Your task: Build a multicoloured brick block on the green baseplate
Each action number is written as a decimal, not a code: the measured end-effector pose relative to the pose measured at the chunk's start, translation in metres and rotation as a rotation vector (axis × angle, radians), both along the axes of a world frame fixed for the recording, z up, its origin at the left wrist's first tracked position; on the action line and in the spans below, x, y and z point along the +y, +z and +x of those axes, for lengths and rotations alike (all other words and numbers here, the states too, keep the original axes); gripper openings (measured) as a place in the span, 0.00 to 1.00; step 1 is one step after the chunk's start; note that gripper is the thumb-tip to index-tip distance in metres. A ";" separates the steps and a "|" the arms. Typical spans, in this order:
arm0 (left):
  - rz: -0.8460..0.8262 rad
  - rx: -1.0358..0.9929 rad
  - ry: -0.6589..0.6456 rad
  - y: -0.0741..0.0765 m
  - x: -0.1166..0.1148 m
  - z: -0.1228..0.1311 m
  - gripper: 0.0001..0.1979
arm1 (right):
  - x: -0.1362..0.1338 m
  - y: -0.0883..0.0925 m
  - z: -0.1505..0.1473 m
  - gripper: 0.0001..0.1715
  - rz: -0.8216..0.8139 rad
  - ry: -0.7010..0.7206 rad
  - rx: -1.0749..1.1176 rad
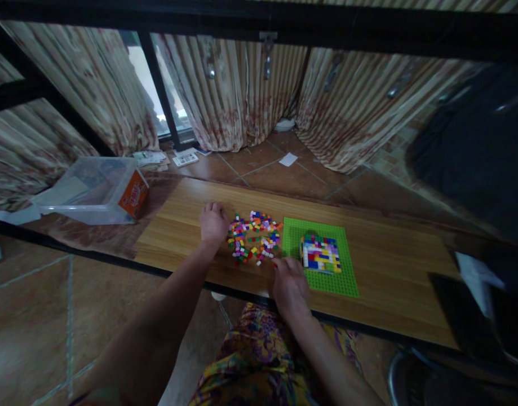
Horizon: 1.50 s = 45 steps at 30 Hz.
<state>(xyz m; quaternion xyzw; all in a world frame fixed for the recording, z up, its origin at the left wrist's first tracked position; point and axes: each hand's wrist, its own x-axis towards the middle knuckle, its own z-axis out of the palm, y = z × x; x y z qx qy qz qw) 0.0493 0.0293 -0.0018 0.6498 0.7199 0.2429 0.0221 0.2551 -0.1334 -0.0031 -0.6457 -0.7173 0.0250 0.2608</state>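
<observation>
Small multicoloured toy bricks (253, 239) lie scattered in a loose ring on the wooden table. At the left edge of this pile rests my left hand (214, 223), its fingers curled down; whatever may be under them is hidden. My right hand (291, 285) is between the pile and the green baseplate (349, 279), near the table's front edge. Its thumb and fingers are pinched together, with a small red brick (274, 263) showing at the tips. On the baseplate stands a low rectangular build of mixed-colour bricks (321, 254), just right of my right hand.
A clear plastic box (100, 189) with an orange label stands at the left, beyond the wooden board (394, 265). Dark objects and a pale sheet (478, 276) lie at the right end. Papers (185, 158) and curtains (242, 96) are behind the table.
</observation>
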 end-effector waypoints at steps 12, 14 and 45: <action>-0.008 0.019 0.012 0.000 0.000 0.000 0.12 | 0.003 -0.008 0.000 0.15 0.016 0.028 -0.039; -0.006 0.020 0.013 0.000 0.000 0.000 0.12 | 0.004 -0.009 0.000 0.16 0.034 0.034 -0.034; 0.011 0.030 0.026 -0.001 -0.001 0.000 0.10 | 0.069 0.019 -0.015 0.13 -0.115 -0.005 0.035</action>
